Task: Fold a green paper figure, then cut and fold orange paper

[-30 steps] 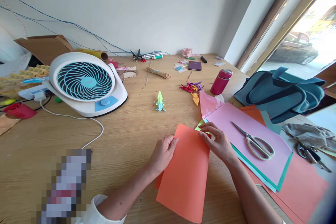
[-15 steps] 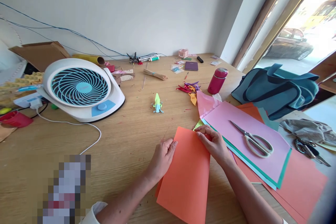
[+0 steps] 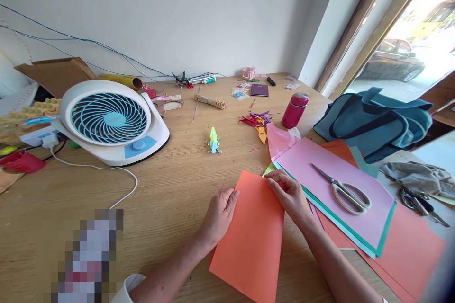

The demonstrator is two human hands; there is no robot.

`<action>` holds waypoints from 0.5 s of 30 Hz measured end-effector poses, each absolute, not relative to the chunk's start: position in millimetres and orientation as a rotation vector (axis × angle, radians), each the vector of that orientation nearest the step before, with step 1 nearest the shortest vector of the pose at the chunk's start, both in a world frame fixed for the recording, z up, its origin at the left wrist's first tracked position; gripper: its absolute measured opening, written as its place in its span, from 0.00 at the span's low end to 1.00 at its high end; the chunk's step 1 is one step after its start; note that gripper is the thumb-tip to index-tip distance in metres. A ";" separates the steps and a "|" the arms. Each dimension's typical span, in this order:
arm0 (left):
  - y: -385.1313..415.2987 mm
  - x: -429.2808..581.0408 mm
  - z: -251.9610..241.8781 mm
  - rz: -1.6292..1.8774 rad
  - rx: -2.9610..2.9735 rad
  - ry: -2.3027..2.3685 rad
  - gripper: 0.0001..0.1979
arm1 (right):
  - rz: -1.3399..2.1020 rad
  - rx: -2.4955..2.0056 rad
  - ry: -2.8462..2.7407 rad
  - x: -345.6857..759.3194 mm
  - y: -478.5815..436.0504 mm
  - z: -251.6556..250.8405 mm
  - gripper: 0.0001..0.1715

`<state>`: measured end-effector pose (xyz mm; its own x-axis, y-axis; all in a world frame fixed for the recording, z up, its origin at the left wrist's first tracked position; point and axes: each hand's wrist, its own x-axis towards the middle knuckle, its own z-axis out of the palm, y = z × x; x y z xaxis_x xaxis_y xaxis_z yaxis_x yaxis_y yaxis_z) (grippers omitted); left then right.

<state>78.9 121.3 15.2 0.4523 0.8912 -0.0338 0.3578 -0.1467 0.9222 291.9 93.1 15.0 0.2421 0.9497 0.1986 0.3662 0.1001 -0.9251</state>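
Note:
An orange sheet of paper [image 3: 250,236], bent over on itself, is held between my two hands above the table. My left hand [image 3: 221,215] grips its left edge, thumb on top and fingers behind. At the upper right corner my right hand [image 3: 289,194] pinches the paper. Beyond the sheet a small green and blue folded-paper figure [image 3: 213,141] stands on the wood. To the right, scissors [image 3: 346,191] with pale handles lie on a pink sheet [image 3: 320,161] atop a stack of coloured paper.
A white fan [image 3: 113,120] stands at the left, its cable running forward. Paper scraps [image 3: 259,120], a red flask [image 3: 295,110] and a blue bag [image 3: 369,120] sit at the back right. A bundle of thin sticks [image 3: 210,101] lies further back.
The orange paper's lower end has shifted very slightly to the left. Both hands keep their grip in nearly the same place.

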 end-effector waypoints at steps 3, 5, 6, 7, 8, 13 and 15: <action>120.8 78.9 15.3 0.669 1.719 1.090 0.20 | 0.680 -1.464 -1.312 290.6 93.4 15.2 0.17; 120.6 79.0 15.3 0.654 1.721 1.095 0.20 | 0.672 -1.469 -1.314 290.3 93.2 14.9 0.17; 120.6 79.0 15.6 0.646 1.727 1.098 0.20 | 0.669 -1.473 -1.320 290.5 93.0 14.7 0.18; 120.8 78.7 16.4 0.637 1.739 1.101 0.20 | 0.670 -1.478 -1.334 291.0 92.8 14.5 0.18; 121.2 78.2 17.7 0.625 1.753 1.104 0.20 | 0.672 -1.485 -1.356 291.7 92.6 14.5 0.18; 124.7 69.0 38.0 0.509 1.863 1.079 0.19 | 0.689 -1.503 -1.493 297.3 94.9 27.2 0.13; 125.9 62.6 51.6 0.477 1.910 1.047 0.19 | 0.722 -1.475 -1.535 297.4 98.0 42.5 0.12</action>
